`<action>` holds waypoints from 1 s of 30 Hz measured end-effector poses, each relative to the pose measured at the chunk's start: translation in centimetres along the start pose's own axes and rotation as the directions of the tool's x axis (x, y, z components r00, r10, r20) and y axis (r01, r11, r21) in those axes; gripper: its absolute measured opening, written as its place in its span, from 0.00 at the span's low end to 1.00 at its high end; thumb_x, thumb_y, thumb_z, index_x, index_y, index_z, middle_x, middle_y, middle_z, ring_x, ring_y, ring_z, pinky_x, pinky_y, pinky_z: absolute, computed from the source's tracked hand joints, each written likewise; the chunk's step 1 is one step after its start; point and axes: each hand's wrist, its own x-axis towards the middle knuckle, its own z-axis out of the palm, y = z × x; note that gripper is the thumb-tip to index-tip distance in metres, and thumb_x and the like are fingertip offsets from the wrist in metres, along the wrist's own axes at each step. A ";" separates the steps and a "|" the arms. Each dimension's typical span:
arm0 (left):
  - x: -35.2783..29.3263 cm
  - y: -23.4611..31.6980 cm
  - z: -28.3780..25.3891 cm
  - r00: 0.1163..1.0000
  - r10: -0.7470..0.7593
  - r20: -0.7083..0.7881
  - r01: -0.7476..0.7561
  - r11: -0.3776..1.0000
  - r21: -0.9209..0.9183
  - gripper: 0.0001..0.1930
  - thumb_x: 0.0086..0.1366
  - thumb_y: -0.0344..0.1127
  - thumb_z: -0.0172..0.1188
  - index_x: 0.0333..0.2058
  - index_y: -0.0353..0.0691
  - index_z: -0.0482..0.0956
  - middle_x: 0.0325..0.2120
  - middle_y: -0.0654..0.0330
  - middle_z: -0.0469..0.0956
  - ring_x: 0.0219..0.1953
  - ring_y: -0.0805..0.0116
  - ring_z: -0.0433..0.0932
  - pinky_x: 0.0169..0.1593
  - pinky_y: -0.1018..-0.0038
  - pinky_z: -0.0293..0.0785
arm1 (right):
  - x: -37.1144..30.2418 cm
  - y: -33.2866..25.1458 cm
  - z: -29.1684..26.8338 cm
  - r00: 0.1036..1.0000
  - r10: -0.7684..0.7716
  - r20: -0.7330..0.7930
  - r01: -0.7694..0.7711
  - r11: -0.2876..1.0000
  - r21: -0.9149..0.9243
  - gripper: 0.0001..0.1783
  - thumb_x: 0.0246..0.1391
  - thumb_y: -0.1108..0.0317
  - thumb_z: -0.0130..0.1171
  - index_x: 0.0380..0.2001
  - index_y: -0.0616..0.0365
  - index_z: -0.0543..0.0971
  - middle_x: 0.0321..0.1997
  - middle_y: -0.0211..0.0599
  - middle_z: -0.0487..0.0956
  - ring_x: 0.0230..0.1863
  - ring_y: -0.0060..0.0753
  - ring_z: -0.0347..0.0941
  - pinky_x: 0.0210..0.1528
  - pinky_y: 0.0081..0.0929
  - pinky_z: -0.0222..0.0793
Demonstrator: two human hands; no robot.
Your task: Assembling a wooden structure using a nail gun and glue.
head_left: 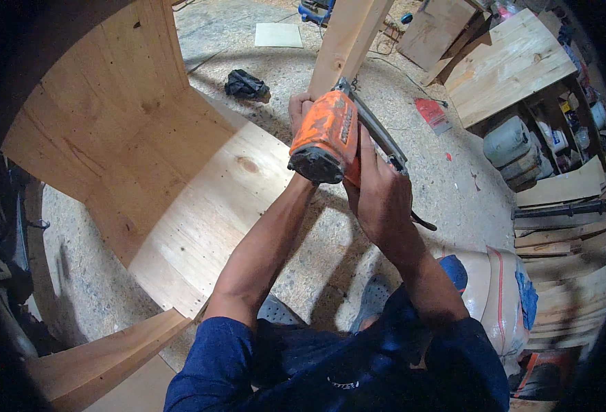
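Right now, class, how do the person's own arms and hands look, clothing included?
Dark blue short sleeves end near the elbows, leaving both forearms bare. The right hand wears no glove; the left hand is mostly hidden, its visible fingers bare.

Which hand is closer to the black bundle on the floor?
Left. The left hand is right of the black bundle in the picture, partly hidden by the orange nail gun. The right hand is farther right and lower in the picture, holding the nail gun.
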 end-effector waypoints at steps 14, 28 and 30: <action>-1.1 -2.7 0.7 0.977 -0.041 0.210 0.051 0.998 -0.046 0.18 0.54 0.39 0.67 0.39 0.37 0.72 0.42 0.54 0.65 0.49 0.53 0.64 0.52 0.60 0.64 | -0.3 -0.2 0.6 0.983 0.133 0.125 -0.133 0.991 -0.002 0.44 0.52 0.69 0.65 0.69 0.64 0.56 0.39 0.61 0.79 0.38 0.65 0.78 0.38 0.49 0.75; -5.5 -6.3 3.2 0.936 -0.346 0.059 0.329 0.807 -0.490 0.08 0.66 0.26 0.56 0.43 0.36 0.70 0.51 0.54 0.62 0.48 0.64 0.71 0.50 0.74 0.74 | -3.7 0.9 4.2 0.998 0.041 0.037 -0.045 0.991 0.129 0.42 0.53 0.68 0.63 0.67 0.70 0.57 0.36 0.59 0.79 0.35 0.59 0.80 0.36 0.47 0.75; -5.5 -5.3 2.5 0.856 -0.485 0.179 0.446 0.517 -0.731 0.11 0.66 0.28 0.56 0.46 0.36 0.70 0.51 0.54 0.64 0.50 0.66 0.70 0.52 0.74 0.73 | -3.5 1.0 4.7 0.994 0.074 0.081 -0.084 0.987 0.133 0.45 0.52 0.67 0.64 0.69 0.67 0.55 0.38 0.61 0.79 0.36 0.63 0.79 0.38 0.51 0.75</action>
